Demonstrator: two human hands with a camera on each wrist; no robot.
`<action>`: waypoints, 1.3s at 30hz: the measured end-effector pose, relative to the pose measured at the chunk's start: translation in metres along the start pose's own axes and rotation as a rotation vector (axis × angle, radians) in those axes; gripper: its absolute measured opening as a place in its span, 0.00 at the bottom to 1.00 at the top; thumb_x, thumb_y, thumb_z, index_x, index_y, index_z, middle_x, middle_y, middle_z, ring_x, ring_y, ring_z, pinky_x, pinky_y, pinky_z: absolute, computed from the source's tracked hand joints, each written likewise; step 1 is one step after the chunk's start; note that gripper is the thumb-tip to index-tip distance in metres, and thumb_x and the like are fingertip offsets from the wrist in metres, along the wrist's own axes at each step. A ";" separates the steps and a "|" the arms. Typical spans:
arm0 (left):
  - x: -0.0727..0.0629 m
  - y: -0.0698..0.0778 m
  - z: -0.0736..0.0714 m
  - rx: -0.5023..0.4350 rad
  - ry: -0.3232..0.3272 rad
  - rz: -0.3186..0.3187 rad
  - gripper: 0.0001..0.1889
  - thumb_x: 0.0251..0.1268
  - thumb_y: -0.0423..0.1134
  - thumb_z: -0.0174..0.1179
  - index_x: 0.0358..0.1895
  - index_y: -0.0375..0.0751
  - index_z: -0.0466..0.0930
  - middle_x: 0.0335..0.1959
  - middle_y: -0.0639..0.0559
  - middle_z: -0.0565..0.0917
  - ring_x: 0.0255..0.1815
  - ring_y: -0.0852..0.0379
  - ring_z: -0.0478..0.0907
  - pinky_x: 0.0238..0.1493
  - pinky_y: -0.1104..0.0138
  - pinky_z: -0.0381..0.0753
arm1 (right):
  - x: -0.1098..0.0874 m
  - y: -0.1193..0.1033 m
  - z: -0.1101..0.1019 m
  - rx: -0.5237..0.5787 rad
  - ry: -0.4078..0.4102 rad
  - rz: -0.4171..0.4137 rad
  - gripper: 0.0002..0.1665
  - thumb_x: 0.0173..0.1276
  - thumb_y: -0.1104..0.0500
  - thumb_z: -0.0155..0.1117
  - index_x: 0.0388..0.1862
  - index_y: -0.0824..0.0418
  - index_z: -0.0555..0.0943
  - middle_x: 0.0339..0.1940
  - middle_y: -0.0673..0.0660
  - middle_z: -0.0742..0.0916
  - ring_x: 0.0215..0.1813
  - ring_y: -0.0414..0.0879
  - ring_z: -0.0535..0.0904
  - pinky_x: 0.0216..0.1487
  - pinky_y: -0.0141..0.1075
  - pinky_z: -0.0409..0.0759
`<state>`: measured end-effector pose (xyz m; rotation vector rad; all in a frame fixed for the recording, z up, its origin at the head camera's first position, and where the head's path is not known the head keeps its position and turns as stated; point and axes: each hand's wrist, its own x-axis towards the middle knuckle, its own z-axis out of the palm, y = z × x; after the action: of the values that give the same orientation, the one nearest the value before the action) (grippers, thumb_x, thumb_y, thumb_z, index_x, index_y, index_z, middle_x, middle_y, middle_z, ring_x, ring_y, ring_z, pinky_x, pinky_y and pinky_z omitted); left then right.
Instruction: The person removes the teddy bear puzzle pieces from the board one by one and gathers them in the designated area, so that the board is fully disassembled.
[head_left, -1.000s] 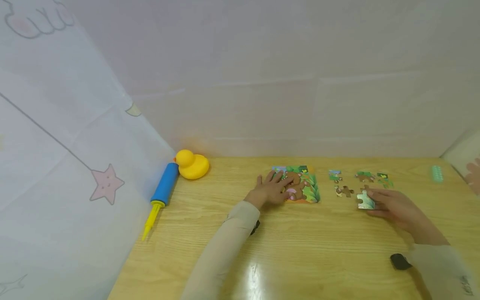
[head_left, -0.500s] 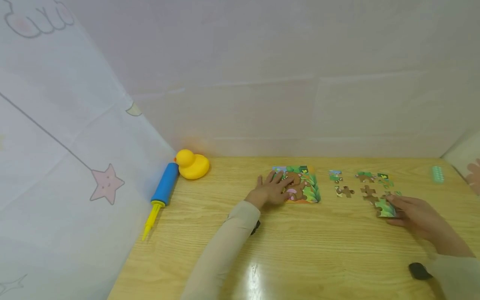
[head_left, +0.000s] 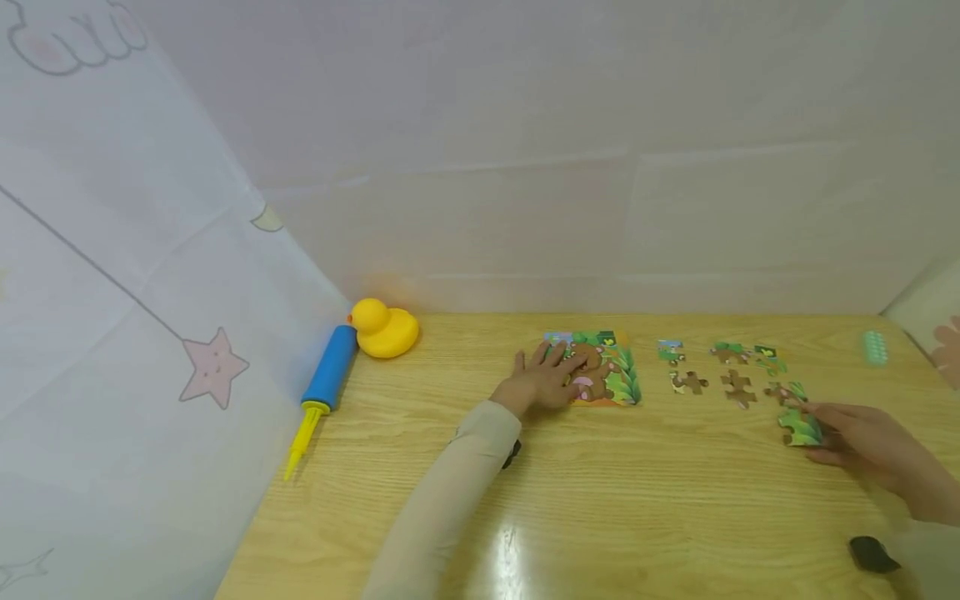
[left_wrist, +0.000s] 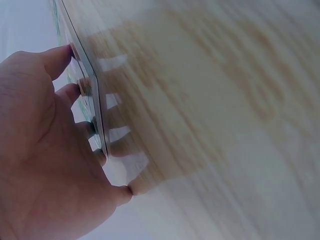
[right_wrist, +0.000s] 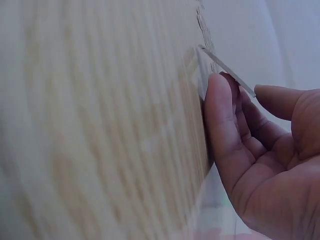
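My left hand [head_left: 542, 380] rests with spread fingers on a bear picture board [head_left: 621, 379], its fingertips on the board's surface in the left wrist view. Over at the right, my right hand [head_left: 873, 437] pinches a green leafy puzzle piece [head_left: 801, 427] by its right edge. In the right wrist view that puzzle piece [right_wrist: 227, 70] appears as a thin tilted slab between thumb and fingers. Just behind it lies a brown and green puzzle piece [head_left: 786, 392]. A brown cross-shaped puzzle piece [head_left: 738, 388] lies to its left.
More loose pieces lie between board and right hand, among them a blue-topped puzzle piece [head_left: 671, 352] and a bear-ear puzzle piece [head_left: 730, 353]. A yellow duck [head_left: 387, 331] and a blue pump [head_left: 330, 367] stand at left. A pale green item [head_left: 874, 347] lies far right.
My right hand has moved right and nearer the front with the leafy puzzle piece, uncovering the cross-shaped piece and the brown and green one. My left hand stays on the board.
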<state>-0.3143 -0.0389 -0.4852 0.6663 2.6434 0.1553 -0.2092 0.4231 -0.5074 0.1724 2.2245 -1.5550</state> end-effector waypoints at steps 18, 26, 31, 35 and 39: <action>-0.004 0.003 -0.003 -0.021 -0.014 -0.008 0.33 0.79 0.67 0.31 0.83 0.71 0.39 0.86 0.55 0.37 0.86 0.46 0.29 0.80 0.35 0.35 | -0.012 -0.007 -0.005 -0.341 0.075 -0.036 0.44 0.86 0.43 0.31 0.72 0.85 0.59 0.65 0.85 0.73 0.41 0.29 0.84 0.43 0.37 0.89; 0.018 -0.007 0.012 -0.029 -0.046 -0.044 0.33 0.74 0.73 0.27 0.79 0.83 0.32 0.85 0.64 0.31 0.86 0.53 0.24 0.80 0.35 0.31 | -0.015 -0.011 -0.010 -0.436 0.096 -0.016 0.43 0.86 0.44 0.29 0.72 0.85 0.58 0.65 0.88 0.71 0.40 0.35 0.86 0.42 0.38 0.89; 0.009 -0.002 0.005 -0.026 -0.040 -0.034 0.33 0.76 0.71 0.28 0.80 0.79 0.35 0.86 0.61 0.33 0.86 0.51 0.26 0.81 0.36 0.32 | -0.017 -0.010 -0.012 -0.458 0.105 -0.033 0.42 0.86 0.45 0.30 0.71 0.85 0.58 0.63 0.85 0.75 0.38 0.35 0.86 0.41 0.39 0.89; -0.004 0.003 -0.004 -0.021 -0.027 -0.008 0.33 0.79 0.68 0.29 0.83 0.71 0.39 0.86 0.55 0.36 0.86 0.48 0.29 0.81 0.36 0.34 | -0.017 -0.011 -0.014 -0.461 0.100 -0.036 0.43 0.86 0.44 0.30 0.71 0.86 0.58 0.62 0.84 0.76 0.40 0.42 0.89 0.41 0.41 0.89; -0.006 0.004 -0.005 0.001 -0.018 -0.013 0.33 0.79 0.67 0.29 0.83 0.71 0.39 0.86 0.56 0.38 0.87 0.48 0.31 0.81 0.36 0.37 | -0.016 -0.014 -0.014 -0.493 0.109 -0.062 0.42 0.86 0.45 0.30 0.72 0.85 0.58 0.62 0.84 0.76 0.41 0.46 0.89 0.41 0.42 0.89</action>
<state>-0.3101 -0.0377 -0.4777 0.6473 2.6307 0.1436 -0.2036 0.4334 -0.4848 0.0412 2.6430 -0.9985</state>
